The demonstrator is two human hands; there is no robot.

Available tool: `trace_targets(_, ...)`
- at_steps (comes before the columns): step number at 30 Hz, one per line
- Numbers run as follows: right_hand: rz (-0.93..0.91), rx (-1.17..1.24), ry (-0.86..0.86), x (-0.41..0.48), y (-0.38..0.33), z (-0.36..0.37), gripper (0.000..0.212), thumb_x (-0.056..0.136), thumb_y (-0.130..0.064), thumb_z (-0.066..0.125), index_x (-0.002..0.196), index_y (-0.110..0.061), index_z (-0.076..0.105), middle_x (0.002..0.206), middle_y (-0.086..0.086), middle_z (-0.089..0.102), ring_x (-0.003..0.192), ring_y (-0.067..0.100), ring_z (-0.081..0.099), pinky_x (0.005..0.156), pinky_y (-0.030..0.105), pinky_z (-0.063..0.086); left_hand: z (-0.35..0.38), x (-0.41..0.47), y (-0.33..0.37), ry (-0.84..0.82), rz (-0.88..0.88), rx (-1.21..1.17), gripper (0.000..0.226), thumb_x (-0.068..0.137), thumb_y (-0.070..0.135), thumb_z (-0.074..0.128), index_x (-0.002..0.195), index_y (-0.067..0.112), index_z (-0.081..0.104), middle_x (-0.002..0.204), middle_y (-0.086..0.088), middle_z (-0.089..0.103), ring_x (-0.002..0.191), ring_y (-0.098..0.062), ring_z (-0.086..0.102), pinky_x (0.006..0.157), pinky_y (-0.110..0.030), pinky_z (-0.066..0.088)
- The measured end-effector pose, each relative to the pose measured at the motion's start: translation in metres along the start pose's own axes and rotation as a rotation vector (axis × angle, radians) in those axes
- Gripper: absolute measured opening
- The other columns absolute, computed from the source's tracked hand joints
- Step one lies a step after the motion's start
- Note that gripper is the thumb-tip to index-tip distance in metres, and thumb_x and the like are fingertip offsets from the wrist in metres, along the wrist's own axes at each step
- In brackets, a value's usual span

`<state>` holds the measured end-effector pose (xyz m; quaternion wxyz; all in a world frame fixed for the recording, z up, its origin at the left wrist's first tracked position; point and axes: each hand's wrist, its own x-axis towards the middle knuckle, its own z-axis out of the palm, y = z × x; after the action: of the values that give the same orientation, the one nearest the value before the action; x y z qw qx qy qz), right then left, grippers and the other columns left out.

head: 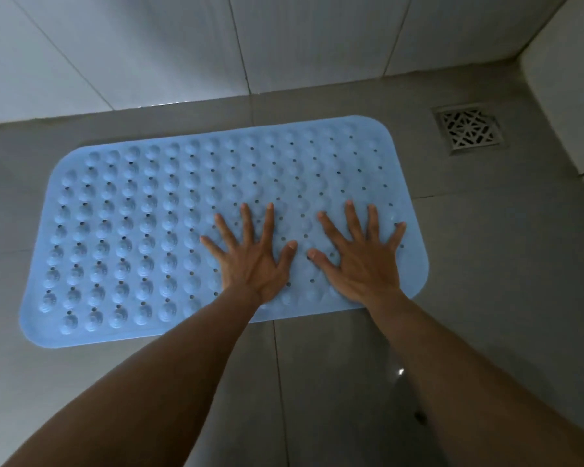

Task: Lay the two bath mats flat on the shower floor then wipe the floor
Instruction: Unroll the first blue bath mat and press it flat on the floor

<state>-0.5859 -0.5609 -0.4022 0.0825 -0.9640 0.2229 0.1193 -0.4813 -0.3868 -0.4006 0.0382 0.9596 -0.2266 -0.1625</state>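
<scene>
The blue bath mat (142,237) lies flat on the grey shower floor (486,264), long axis left to right, parallel to the tiled wall (182,45). Left hand (253,261) and right hand (361,261) press its right half, fingers spread. A drain (469,129) sits beyond its right end.

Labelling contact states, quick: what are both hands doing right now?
Left hand: open, fingers spread, pressing flat on the blue bath mat.
Right hand: open, fingers spread, pressing flat on the same mat.

2 hands (304,261) on mat (142,230) R half, drain (469,129) far R
</scene>
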Motion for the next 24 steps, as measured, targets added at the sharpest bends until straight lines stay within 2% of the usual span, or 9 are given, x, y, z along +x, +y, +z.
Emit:
trace_targets(5,-0.002,0.016,-0.032,0.001,0.0,-0.003,0.076,0.085,-0.088,0.007,0.151,-0.056,-0.014,0.167,-0.004,-0.018,0.152,0.032,-0.017,0.11,0.075,-0.007,0.001,0.001,0.004,-0.009,-0.033,0.026,0.077,0.087,0.083,0.005,0.151,0.048,-0.021,0.164,-0.003,-0.026,0.144,-0.047,-0.029,0.11,-0.075,-0.008)
trace_targets(12,-0.023,0.019,-0.121,0.004,0.002,-0.012,0.075,0.085,-0.087,0.005,0.148,-0.056,-0.021,0.165,-0.004,-0.025,0.151,0.032,-0.023,0.108,0.077,-0.008,-0.006,0.005,0.004,-0.084,-0.027,0.055,0.078,0.086,0.084,0.002,0.149,0.049,-0.026,0.162,-0.003,-0.031,0.142,-0.049,-0.033,0.109,-0.078,-0.006)
trace_targets(20,0.0,0.01,-0.255,0.009,0.001,-0.018,0.071,0.085,-0.083,0.0,0.143,-0.057,-0.031,0.157,-0.006,-0.041,0.146,0.029,-0.035,0.106,0.076,-0.015,-0.017,0.01,0.003,-0.225,-0.03,-0.002,0.079,0.083,0.085,0.005,0.147,0.052,-0.027,0.157,0.001,-0.039,0.136,-0.045,-0.042,0.105,-0.076,-0.018)
trace_targets(24,0.028,0.003,-0.297,0.008,-0.003,-0.02,0.074,0.086,-0.084,0.005,0.144,-0.056,-0.029,0.157,-0.007,-0.04,0.146,0.029,-0.035,0.107,0.075,-0.015,-0.024,0.006,-0.002,-0.248,-0.012,-0.016,0.077,0.087,0.083,0.008,0.148,0.05,-0.026,0.159,0.004,-0.035,0.141,-0.043,-0.037,0.109,-0.074,-0.017)
